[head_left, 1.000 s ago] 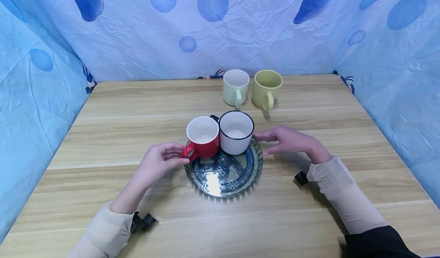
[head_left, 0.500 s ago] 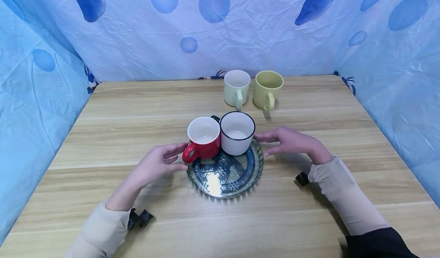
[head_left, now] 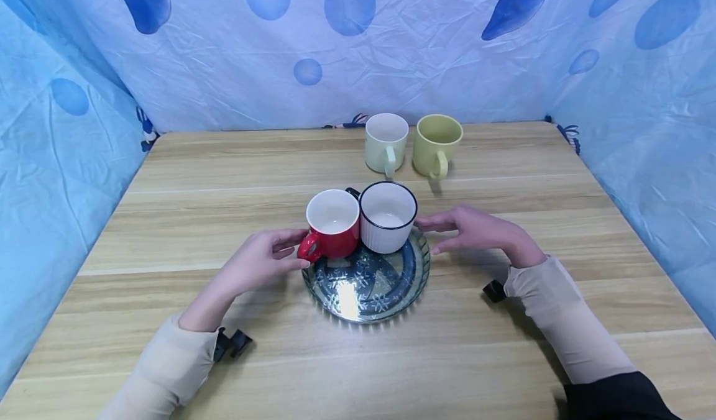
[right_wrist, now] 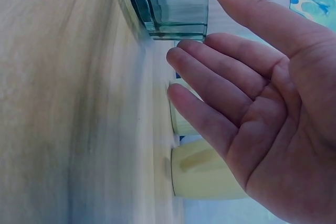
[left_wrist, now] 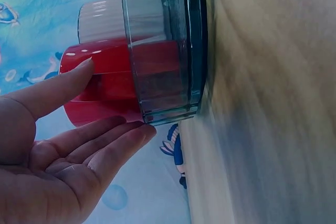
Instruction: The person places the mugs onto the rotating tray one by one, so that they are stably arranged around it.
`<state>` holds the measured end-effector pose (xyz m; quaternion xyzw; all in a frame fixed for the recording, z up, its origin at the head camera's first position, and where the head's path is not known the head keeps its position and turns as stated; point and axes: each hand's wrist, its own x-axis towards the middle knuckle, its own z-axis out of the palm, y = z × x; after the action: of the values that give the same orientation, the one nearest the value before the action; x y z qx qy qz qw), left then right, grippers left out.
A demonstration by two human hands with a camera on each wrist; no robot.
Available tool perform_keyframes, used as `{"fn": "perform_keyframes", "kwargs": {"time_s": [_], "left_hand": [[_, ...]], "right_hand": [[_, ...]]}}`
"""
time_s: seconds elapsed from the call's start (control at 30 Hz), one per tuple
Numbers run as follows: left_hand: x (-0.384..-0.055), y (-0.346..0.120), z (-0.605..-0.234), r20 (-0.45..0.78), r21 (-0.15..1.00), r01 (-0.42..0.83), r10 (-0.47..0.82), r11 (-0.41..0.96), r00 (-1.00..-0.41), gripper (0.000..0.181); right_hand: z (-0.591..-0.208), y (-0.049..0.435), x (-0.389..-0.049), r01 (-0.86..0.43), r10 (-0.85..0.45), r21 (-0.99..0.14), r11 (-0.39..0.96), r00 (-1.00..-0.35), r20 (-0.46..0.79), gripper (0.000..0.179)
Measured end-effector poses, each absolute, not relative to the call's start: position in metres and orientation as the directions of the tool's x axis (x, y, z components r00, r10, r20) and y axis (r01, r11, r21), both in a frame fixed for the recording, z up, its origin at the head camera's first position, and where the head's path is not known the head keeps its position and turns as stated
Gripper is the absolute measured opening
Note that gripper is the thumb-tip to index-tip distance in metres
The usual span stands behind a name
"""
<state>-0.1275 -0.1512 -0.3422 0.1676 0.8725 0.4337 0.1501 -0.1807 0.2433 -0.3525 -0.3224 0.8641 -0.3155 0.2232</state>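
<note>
A round glass dish [head_left: 358, 296] with a blue snowflake pattern holds a red mug [head_left: 338, 244] and a white ribbed mug [head_left: 386, 238] with a black rim, side by side and upright. On the left, my left hand [head_left: 260, 261] is at the red mug's handle, thumb in front and fingers behind. The left wrist view shows those fingers [left_wrist: 115, 148] fairly straight beside the mug and the dish's rim; firm contact is unclear. My right hand [head_left: 472, 227] has its fingertips by the white mug and the dish's right edge, with loosely extended fingers [right_wrist: 210, 77].
Behind the dish, a pale green mug [head_left: 386, 143] and a yellow-green mug [head_left: 436, 146] stand side by side, handles toward me. A blue patterned curtain [head_left: 224, 66] encloses the wooden table [head_left: 224, 171] at the back and sides.
My left hand drew slightly away from the red mug's handle, then came back with its thumb near it. The right hand, mugs and dish show hardly any movement.
</note>
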Motion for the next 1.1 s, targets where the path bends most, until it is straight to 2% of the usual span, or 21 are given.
{"fn": "perform_keyframes", "kwargs": {"time_s": [0.17,0.27,0.37,0.47,0.57,0.73,0.83,1.1], "left_hand": [[-0.131,-0.153,-0.342,-0.138,0.792,0.154,0.419,0.591,-0.897,0.054],[-0.133,-0.154,-0.342,-0.141,0.792,0.154,0.422,0.591,-0.895,0.054],[-0.133,-0.155,-0.341,-0.152,0.79,0.147,0.423,0.595,-0.893,0.054],[-0.134,-0.155,-0.339,-0.153,0.789,0.155,0.434,0.595,-0.888,0.055],[-0.135,-0.155,-0.338,-0.151,0.788,0.165,0.445,0.593,-0.883,0.055],[-0.137,-0.155,-0.338,-0.153,0.788,0.165,0.448,0.593,-0.881,0.054],[-0.137,-0.155,-0.337,-0.157,0.787,0.162,0.447,0.596,-0.881,0.054],[-0.137,-0.156,-0.336,-0.147,0.785,0.174,0.452,0.595,-0.88,0.053]], "right_hand": [[-0.352,0.246,-0.182,-0.458,-0.688,-0.653,0.603,-0.713,-0.136,0.059],[-0.352,0.248,-0.184,-0.451,-0.635,-0.62,0.642,-0.766,-0.101,0.055],[-0.352,0.25,-0.189,-0.391,-0.544,-0.637,0.664,-0.838,-0.053,0.052],[-0.35,0.253,-0.193,-0.327,-0.424,-0.678,0.658,-0.905,0.025,0.045],[-0.348,0.252,-0.196,-0.276,-0.248,-0.693,0.666,-0.958,0.143,0.037],[-0.346,0.25,-0.204,-0.177,0.074,-0.77,0.613,-0.957,0.279,0.034],[-0.347,0.249,-0.21,-0.131,0.149,-0.799,0.588,-0.952,0.266,0.039],[-0.348,0.242,-0.22,0.011,0.163,-0.82,0.573,-0.982,0.101,0.046]]}}
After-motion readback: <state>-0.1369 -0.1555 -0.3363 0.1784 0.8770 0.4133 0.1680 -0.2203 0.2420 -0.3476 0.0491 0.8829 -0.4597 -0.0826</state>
